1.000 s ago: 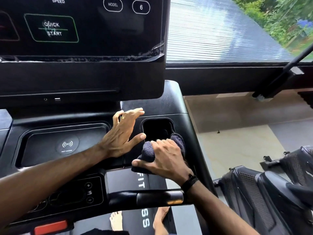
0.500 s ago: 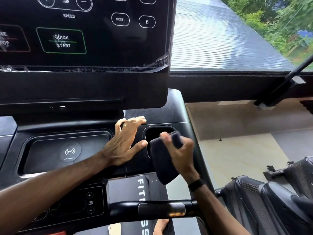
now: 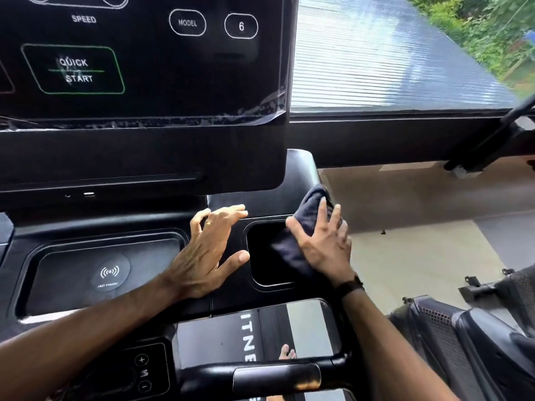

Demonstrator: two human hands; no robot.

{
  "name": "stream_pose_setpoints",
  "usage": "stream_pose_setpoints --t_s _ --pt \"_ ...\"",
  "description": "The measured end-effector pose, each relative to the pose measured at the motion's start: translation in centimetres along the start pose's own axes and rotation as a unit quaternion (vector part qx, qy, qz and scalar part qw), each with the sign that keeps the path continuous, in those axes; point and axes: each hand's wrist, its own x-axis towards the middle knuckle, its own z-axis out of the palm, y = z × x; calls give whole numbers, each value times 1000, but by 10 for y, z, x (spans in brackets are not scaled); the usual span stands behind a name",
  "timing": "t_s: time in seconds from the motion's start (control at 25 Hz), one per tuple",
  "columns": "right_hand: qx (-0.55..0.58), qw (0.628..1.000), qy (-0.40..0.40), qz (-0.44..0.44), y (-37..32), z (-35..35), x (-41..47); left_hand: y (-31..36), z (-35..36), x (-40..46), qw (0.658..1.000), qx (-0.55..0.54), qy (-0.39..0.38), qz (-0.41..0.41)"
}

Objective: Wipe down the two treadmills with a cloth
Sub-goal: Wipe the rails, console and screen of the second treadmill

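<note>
Head view looks down on a black treadmill console [image 3: 115,227], its glossy screen [image 3: 139,59] filling the upper left, with outlined buttons and a scuffed, peeling film along the lower edge. Below it the moulded plastic deck holds a shallow rounded-rectangle charging tray [image 3: 107,273] with a matte round pad. To the right of the tray sits a deep square cup pocket [image 3: 260,256] with rounded corners. Beyond the console's right edge lies open tan floor [image 3: 419,256], and a second machine [image 3: 463,342] with mesh panels stands near the lower right. A curved handlebar [image 3: 275,377] with a worn metal grip plate crosses the bottom.

The left hand [image 3: 208,250] lies flat on the deck between tray and pocket, fingers straight and spread apart. The right hand [image 3: 321,244] presses a dark, soft, bunched cloth [image 3: 307,209] against the pocket's right rim and the console's sloping right shoulder, fingers extended and slightly fanned over the fabric, the thumb along its left side.
</note>
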Motion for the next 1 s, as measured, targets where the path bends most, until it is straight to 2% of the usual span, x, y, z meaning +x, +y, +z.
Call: stream_pose_setpoints --t_s 0.16,0.2,0.28,0.36,0.44,0.52,0.56,0.68,0.76,0.8,0.88,0.92,0.96,1.0 --pt "173 980 -36 96 -14 -31 91 2 0 1 1000 13 -14 -4" --pt "180 977 -34 113 -25 -36 111 3 0 1 1000 15 -15 -6" --pt "119 987 -7 112 -54 -31 132 3 0 2 1000 17 -16 -4" --pt "11 999 14 30 -74 -24 125 2 -1 0 1000 20 -14 -5" --pt "-61 992 20 -106 -63 -16 93 3 0 -1 1000 17 -19 1" --pt "-61 977 27 -201 -23 -8 69 4 0 1 1000 17 -22 11" --pt "-26 979 15 -204 -2 -9 60 4 0 1 1000 16 -25 10" --pt "148 985 -60 -69 35 -20 81 3 0 1 1000 5 -19 7" --pt "210 975 -57 39 14 -24 120 5 -2 3 1000 7 -11 10" --pt "200 976 -42 75 -7 -25 136 5 -2 4 1000 8 -7 7" --pt "76 994 11 80 -58 -20 145 4 -1 3 1000 11 4 -6" --pt "-3 998 50 41 -80 -15 133 4 0 3 1000 13 9 -10" --pt "-34 997 74 -16 -100 -9 110 5 0 3 1000 16 13 -10" --pt "1 995 64 -83 -114 -3 83 7 -1 3 1000 21 14 -6"
